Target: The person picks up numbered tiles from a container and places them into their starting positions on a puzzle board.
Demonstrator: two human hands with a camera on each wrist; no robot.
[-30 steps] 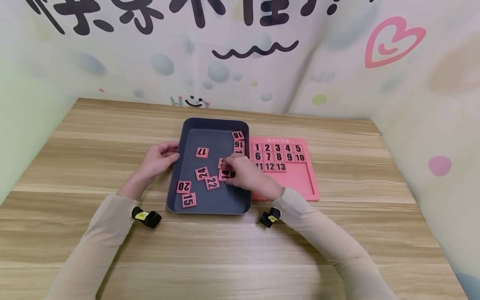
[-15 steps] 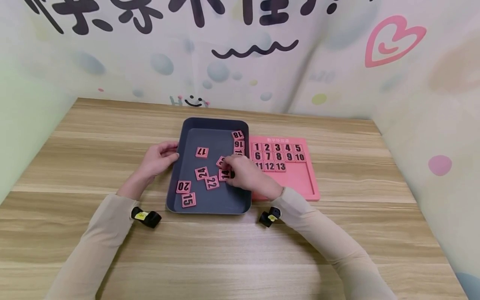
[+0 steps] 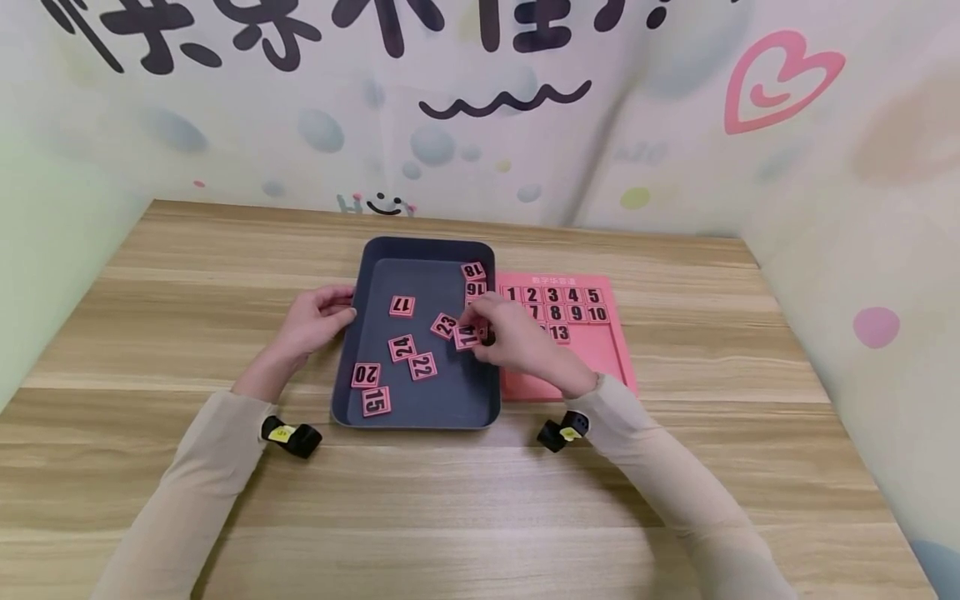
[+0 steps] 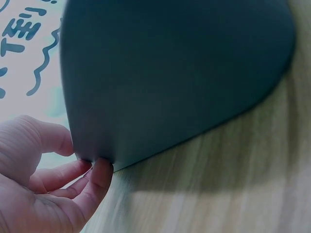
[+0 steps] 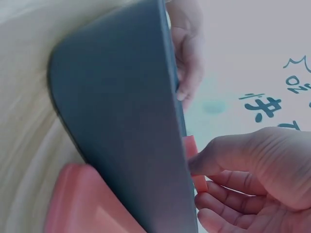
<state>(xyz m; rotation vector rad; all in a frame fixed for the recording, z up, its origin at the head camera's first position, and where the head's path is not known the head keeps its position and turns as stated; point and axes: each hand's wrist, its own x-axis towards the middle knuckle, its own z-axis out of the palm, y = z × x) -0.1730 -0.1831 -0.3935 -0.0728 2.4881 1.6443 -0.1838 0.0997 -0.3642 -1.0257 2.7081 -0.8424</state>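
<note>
My right hand (image 3: 521,337) pinches a pink number tile marked 14 (image 3: 466,337) between thumb and fingers, over the right side of a dark tray (image 3: 420,417). In the right wrist view the pinched tile shows edge-on beside the tray's rim. My left hand (image 3: 313,321) holds the tray's left edge, its thumb at the rim and its fingertips (image 4: 101,167) against the outer wall. Tile 23 (image 3: 444,326) lies just left of the held tile. Other tiles in the tray include 17 (image 3: 402,306), 24 (image 3: 402,347) and 22 (image 3: 422,366). My right hand partly hides tiles along the right wall.
Right of the tray, a pink puzzle board (image 3: 615,350) holds rows of number tiles in order, partly covered by my right hand. Tiles 20 (image 3: 366,375) and 15 (image 3: 377,402) lie near the tray's lower left. A printed wall (image 3: 480,158) stands behind the wooden table (image 3: 442,508).
My right hand has shifted right and slightly upward, bringing tile 14 with it. Tile 23 has turned and is now uncovered. My left hand stays at the tray's edge.
</note>
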